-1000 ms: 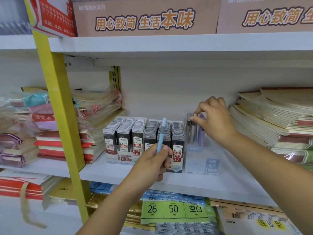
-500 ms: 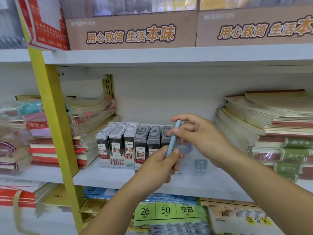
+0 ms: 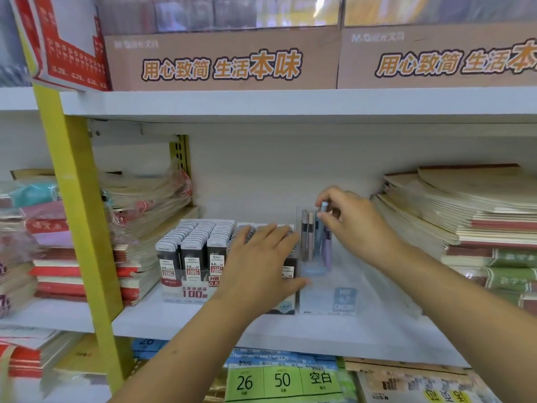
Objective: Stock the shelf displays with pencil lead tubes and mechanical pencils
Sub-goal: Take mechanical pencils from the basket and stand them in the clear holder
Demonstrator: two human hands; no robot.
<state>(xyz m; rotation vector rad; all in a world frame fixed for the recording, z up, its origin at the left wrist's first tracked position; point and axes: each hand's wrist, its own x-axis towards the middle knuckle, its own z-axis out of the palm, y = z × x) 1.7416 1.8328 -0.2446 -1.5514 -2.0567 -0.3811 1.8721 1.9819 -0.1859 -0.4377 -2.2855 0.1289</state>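
Your right hand (image 3: 359,225) pinches the top of a blue pencil (image 3: 323,205), standing it among others in the clear stand (image 3: 325,298) on the shelf (image 3: 186,321). Your left hand (image 3: 258,263), fingers straight, lies flat over the lead tubes (image 3: 194,245) beside it. Released tilted, the pencil may topple its neighbours; a left-hand shove could skew the tube rows. The stand's walls blur, and the pencil's tip is hard to make out.

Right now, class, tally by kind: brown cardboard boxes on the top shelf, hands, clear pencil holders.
Brown cardboard boxes: 2
Hands: 2, left hand and right hand, which pinches the blue mechanical pencil
Clear pencil holder: 1
Total: 5
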